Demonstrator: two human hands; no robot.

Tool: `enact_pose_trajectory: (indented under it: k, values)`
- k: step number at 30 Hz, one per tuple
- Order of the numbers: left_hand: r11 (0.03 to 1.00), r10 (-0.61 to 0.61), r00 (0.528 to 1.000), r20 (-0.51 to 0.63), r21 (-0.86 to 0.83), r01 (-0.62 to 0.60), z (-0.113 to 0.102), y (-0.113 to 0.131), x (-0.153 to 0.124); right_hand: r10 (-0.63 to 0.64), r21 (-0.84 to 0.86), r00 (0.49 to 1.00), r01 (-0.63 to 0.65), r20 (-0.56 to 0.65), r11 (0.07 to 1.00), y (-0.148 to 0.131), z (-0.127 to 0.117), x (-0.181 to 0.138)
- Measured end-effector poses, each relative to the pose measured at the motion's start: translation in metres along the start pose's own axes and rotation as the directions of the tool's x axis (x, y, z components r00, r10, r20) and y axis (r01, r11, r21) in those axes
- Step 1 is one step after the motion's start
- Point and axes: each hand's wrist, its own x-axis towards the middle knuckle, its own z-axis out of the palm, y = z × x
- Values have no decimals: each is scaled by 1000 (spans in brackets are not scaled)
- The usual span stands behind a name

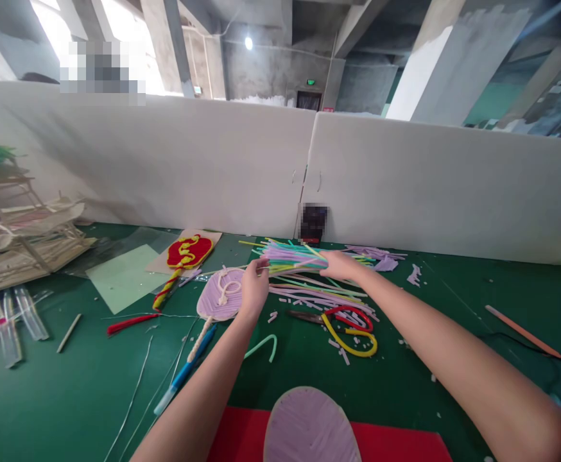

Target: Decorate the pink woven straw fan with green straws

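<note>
Both my hands reach out over a green table (69,398). My left hand (254,289) pinches the near end of a bundle of coloured pipe cleaners (293,255), its fingers closed on it. My right hand (339,264) grips the same bundle from the right side. More loose pipe cleaners (319,292) lie under the bundle. A lilac fan-shaped piece (220,296) with a white cord lies just left of my left hand. Scissors with red and yellow handles (350,327) lie below my right hand.
A red and yellow fan piece (189,252) lies on cardboard at the back left. Another lilac oval (309,427) rests on a red sheet (396,443) at the near edge. A blue pen (187,369), a red pipe cleaner (129,323), wooden frames (20,244) and white partition boards (189,167) surround the spot.
</note>
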Motion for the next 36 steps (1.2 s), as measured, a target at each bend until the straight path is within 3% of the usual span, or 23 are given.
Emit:
enact_pose_trajectory:
  k: [4, 9, 14, 18, 21, 24, 29, 32, 36]
  values:
    - [972, 137, 990, 35, 187, -141, 4, -6, -11, 45, 240, 999, -37, -27, 970, 16, -18, 11]
    - [796, 322, 919, 227, 460, -393, 12, -13, -28, 35, 401, 998, -54, 54, 914, 22, -26, 8]
    - [647, 431, 864, 260, 578, -497, 17, -7, -35, 70, 390, 990, -114, 125, 914, 24, -24, 2]
    - [554, 548, 769, 330, 546, -629, 21, 1, -40, 103, 315, 989, -132, 108, 940, 23, -19, 6]
    - [480, 532, 700, 476, 511, -713, 27, -3, -44, 79, 288, 993, -100, 82, 953, 21, -16, 9]
    - [483, 437, 704, 560, 514, -709, 33, -14, -45, -9, 349, 994, -31, 112, 937, 22, -16, 9]
    - [517, 371, 739, 562, 536, -668, 34, -16, -43, -28, 427, 997, -4, 67, 904, 28, -15, 8]
    - [496, 405, 713, 573, 517, -698, 33, -9, -43, -24, 400, 998, 0, 55, 916, 28, -14, 9]
    - [446, 465, 663, 586, 491, -748, 37, -7, -44, -119, 351, 990, 85, 77, 933, 24, -13, 9]
